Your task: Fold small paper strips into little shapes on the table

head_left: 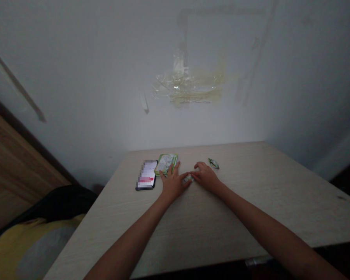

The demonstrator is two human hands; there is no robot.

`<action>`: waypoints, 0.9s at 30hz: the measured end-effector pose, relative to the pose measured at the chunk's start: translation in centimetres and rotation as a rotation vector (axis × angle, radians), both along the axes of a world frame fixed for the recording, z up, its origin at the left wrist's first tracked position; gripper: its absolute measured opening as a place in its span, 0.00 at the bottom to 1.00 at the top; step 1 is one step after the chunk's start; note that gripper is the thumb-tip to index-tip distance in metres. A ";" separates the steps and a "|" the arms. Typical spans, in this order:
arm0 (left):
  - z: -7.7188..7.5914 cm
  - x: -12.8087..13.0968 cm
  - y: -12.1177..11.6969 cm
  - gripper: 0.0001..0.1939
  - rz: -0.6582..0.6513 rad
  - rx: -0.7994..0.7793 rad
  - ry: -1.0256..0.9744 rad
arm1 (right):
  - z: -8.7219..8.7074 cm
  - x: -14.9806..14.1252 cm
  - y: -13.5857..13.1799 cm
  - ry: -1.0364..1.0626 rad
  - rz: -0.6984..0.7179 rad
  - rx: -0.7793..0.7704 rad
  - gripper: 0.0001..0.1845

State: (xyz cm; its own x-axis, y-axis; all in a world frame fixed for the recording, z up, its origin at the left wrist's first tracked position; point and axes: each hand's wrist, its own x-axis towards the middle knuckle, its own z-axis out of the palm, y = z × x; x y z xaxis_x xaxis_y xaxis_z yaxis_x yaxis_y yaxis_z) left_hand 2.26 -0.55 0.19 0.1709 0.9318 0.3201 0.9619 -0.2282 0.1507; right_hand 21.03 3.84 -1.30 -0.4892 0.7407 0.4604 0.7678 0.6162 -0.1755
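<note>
Between my two hands is a small whitish-green piece (188,178), mostly covered by fingers; its kind cannot be made out. The thumb and index finger of my left hand (173,183) close around it, while the other fingers spread toward a green and white packet (167,160) and touch its near part. From the right, my right hand (206,177) reaches in with bent fingers, its fingertips pinched at the piece's right end. Just beyond my right hand lies a small crumpled green and white wrapper (213,163).
A phone (146,179) with its screen lit lies left of the packet. The pale wooden table (210,229) meets a wall (105,97) bearing tape remnants. Yellow and grey cloth (37,245) and a dark item lie left of the table, near a wooden panel (11,167).
</note>
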 end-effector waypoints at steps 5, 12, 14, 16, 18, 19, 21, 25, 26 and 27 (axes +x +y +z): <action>0.0 -0.1 -0.2 0.21 -0.003 0.021 0.010 | -0.7 0.8 0.2 0.110 0.056 -0.019 0.11; -0.5 -0.1 -0.3 0.22 0.000 0.033 -0.002 | -0.4 2.5 -0.1 0.212 0.194 -0.052 0.06; -0.5 -0.1 -0.2 0.22 -0.005 0.032 -0.009 | -0.1 2.7 -0.2 0.218 0.214 -0.049 0.06; -0.5 -0.1 -0.2 0.22 -0.015 0.036 -0.012 | 0.0 2.7 -0.3 0.226 0.227 -0.048 0.06; -0.5 -0.1 -0.1 0.21 -0.027 0.032 -0.007 | 0.0 2.6 -0.4 0.228 0.241 -0.046 0.07; -0.5 -0.1 -0.1 0.20 -0.030 0.027 -0.003 | 0.0 2.5 -0.4 0.227 0.246 -0.041 0.07; -0.4 -0.1 0.0 0.20 -0.028 0.015 0.005 | -0.2 2.3 -0.3 0.220 0.252 -0.027 0.08; -0.4 -0.2 0.1 0.21 -0.028 0.015 0.017 | -0.5 1.9 -0.3 0.203 0.213 0.007 0.05; -0.5 -0.3 0.1 0.20 -0.031 0.021 0.020 | -0.5 1.9 -0.3 0.196 0.196 0.012 0.05; -0.5 -0.3 0.2 0.20 -0.033 0.027 0.023 | -0.5 1.8 -0.3 0.187 0.178 0.017 0.06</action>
